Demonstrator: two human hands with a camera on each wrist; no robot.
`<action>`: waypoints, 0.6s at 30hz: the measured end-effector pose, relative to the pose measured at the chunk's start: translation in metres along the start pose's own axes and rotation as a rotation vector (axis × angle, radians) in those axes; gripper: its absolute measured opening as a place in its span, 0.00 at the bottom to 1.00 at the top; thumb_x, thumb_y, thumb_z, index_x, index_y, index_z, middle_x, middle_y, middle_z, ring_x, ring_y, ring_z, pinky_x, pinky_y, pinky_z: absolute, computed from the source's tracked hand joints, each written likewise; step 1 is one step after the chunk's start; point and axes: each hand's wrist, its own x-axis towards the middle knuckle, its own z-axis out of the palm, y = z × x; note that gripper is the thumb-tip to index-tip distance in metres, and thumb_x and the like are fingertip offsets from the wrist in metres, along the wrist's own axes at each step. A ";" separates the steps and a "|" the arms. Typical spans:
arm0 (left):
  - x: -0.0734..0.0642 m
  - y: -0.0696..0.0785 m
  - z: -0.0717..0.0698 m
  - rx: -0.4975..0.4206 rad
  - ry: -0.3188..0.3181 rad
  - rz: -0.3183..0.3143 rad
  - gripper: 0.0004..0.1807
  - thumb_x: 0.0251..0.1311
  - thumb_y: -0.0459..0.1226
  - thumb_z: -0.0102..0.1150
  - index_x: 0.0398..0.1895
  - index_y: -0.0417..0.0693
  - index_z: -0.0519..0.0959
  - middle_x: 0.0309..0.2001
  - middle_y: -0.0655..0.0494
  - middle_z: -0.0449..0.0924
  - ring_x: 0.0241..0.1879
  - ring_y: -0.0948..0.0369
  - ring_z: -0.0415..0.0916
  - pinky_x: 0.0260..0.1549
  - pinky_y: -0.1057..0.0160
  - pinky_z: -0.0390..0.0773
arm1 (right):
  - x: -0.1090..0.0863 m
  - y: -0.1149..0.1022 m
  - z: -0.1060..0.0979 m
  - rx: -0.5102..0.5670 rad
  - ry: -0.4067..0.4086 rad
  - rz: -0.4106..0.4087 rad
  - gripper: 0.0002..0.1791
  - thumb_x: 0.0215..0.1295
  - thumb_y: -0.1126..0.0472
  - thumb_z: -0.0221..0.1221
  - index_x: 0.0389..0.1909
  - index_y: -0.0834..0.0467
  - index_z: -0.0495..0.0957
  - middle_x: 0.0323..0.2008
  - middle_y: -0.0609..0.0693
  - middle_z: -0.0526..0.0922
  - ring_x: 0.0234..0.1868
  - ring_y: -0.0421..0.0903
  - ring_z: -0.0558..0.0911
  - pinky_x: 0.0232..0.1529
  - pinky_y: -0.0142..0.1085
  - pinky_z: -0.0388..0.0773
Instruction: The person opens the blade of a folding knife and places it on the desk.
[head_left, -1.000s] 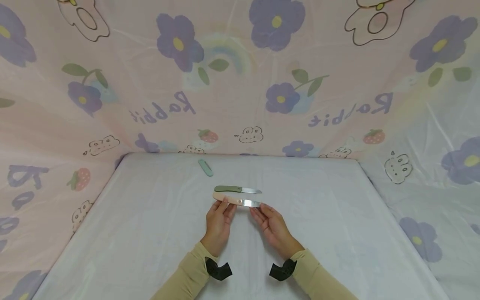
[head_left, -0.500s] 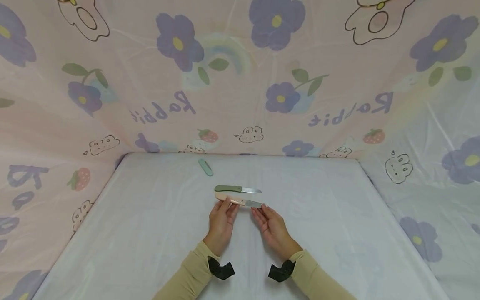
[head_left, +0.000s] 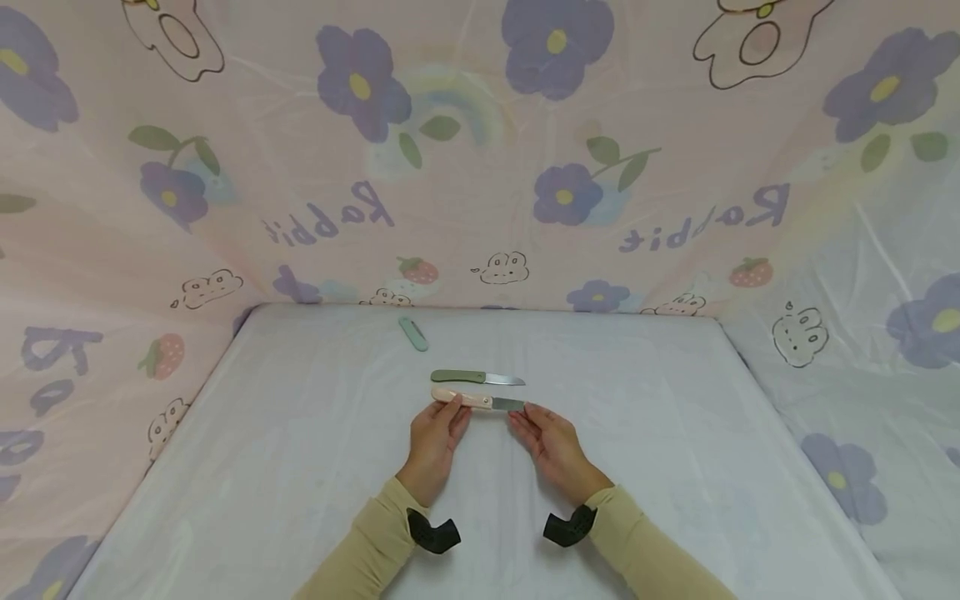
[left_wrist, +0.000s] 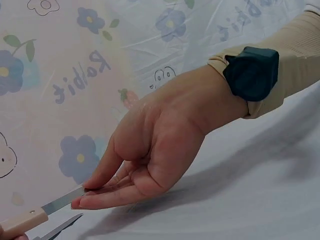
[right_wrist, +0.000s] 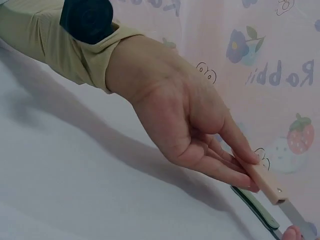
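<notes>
Knife [head_left: 480, 402], peach-handled and steel-bladed, hangs above the white cloth-covered table [head_left: 322, 417], left hand [head_left: 435, 437] pinching its handle [head_left: 477, 401], right hand [head_left: 555, 442] its blade [head_left: 507, 404] end, seemingly light, stiff, safest by the handle.

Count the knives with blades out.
2: the peach knife, handle in the left hand, blade end in the right hand; the green knife, lying just beyond it. No others visible.

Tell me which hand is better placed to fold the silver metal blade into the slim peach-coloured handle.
Probably the right hand: it pinches the silver blade by its outer end, while the left hand holds the peach handle and could steady it.
</notes>
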 end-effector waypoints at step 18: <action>0.014 0.017 -0.019 0.150 -0.061 -0.121 0.21 0.65 0.30 0.51 0.57 0.23 0.64 0.51 0.33 0.72 0.51 0.50 0.74 0.50 0.60 0.74 | 0.023 -0.008 0.006 -0.144 0.047 0.025 0.22 0.67 0.67 0.52 0.58 0.73 0.62 0.48 0.65 0.76 0.47 0.51 0.80 0.50 0.39 0.75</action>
